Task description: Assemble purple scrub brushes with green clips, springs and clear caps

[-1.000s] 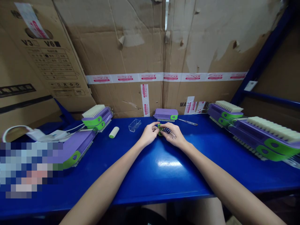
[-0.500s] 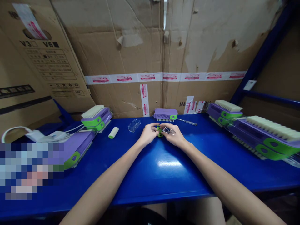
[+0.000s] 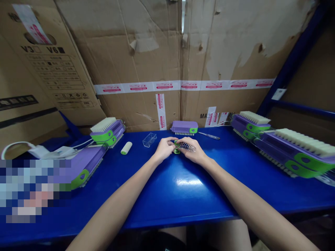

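Both of my hands meet at the middle of the blue table (image 3: 183,188). My left hand (image 3: 163,149) pinches a small green plastic part (image 3: 177,147). My right hand (image 3: 192,153) is curled round a metal coil spring (image 3: 187,146) that touches the green part. Just behind my hands a purple brush with a green tab (image 3: 184,127) lies on the table. A clear plastic cover (image 3: 149,139) sits to the left of it.
Stacks of purple and green brushes lie at the left (image 3: 106,130) and at the right (image 3: 285,148). A small white and green roller (image 3: 126,147) and a screwdriver (image 3: 209,136) lie on the table. Cardboard boxes (image 3: 162,59) wall the back.
My hands have shifted slightly left, still holding the green part and the spring together. The spring now sits a little higher between my right fingers.
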Demonstrator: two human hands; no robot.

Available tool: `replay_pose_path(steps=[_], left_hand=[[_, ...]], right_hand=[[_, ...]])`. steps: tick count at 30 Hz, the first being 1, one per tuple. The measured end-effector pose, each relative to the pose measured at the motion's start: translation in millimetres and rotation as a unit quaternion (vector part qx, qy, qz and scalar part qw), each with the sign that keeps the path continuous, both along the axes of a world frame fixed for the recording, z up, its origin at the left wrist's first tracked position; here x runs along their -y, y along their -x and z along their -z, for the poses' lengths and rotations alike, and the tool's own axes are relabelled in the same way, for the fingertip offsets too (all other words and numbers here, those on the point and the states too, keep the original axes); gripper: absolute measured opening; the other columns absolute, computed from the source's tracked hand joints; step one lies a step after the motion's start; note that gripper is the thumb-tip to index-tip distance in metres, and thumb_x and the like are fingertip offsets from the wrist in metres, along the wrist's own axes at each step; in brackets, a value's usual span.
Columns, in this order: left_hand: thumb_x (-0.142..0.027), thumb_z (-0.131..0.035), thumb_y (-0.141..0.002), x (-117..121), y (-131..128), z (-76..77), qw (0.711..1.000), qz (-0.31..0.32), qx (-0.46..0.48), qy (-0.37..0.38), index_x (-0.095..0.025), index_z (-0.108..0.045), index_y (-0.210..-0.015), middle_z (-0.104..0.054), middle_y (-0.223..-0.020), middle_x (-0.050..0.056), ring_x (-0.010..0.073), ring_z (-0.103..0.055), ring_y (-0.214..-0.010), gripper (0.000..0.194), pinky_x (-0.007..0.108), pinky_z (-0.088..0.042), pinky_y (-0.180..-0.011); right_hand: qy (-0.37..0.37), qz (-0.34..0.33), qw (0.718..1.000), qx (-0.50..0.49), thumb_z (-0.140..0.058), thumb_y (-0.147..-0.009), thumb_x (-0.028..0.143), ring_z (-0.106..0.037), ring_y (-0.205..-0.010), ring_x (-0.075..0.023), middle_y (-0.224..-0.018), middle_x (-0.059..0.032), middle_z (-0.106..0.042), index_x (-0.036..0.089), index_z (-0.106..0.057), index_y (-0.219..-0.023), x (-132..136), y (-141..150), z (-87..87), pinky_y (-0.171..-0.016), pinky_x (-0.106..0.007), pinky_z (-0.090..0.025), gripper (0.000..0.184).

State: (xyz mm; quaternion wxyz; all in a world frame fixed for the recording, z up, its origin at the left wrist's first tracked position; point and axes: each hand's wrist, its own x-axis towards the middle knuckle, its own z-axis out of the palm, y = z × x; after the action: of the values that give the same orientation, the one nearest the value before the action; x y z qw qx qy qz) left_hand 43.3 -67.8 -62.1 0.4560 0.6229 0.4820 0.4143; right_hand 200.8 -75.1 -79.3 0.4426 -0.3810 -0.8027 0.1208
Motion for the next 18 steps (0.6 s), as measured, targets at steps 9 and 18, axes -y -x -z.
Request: replay_pose_path(steps=[9,18], left_hand=[[0.0,-0.054,-0.07,0.4,1.6,0.5,1.0,0.02,0.002,-0.005,-0.009,-0.063,-0.108,-0.062,-0.061,0.0,0.0081,-0.053,-0.052,0.04,0.019,-0.041,-0.052],[-0.007,-0.057,-0.073,-4.6,5.2,5.8,0.998,0.055,0.012,-0.017,-0.009,-0.06,-0.113,-0.061,-0.065,0.001,0.009,-0.052,-0.053,0.04,0.019,-0.038,-0.048]], right_hand=[[-0.031,-0.015,0.999,-0.002,-0.061,-0.072,0.007,-0.059,-0.086,-0.019,-0.092,-0.0036,-0.069,0.023,-0.067,-0.093,-1.3,-3.5,2.8,-0.078,-0.033,-0.048,0.026],[-0.021,0.039,0.998,0.033,-0.063,-0.075,0.014,-0.059,-0.081,-0.0184,-0.088,-0.0047,-0.067,0.023,-0.068,-0.094,-2.3,-2.1,3.0,-0.076,-0.033,-0.048,0.021]])
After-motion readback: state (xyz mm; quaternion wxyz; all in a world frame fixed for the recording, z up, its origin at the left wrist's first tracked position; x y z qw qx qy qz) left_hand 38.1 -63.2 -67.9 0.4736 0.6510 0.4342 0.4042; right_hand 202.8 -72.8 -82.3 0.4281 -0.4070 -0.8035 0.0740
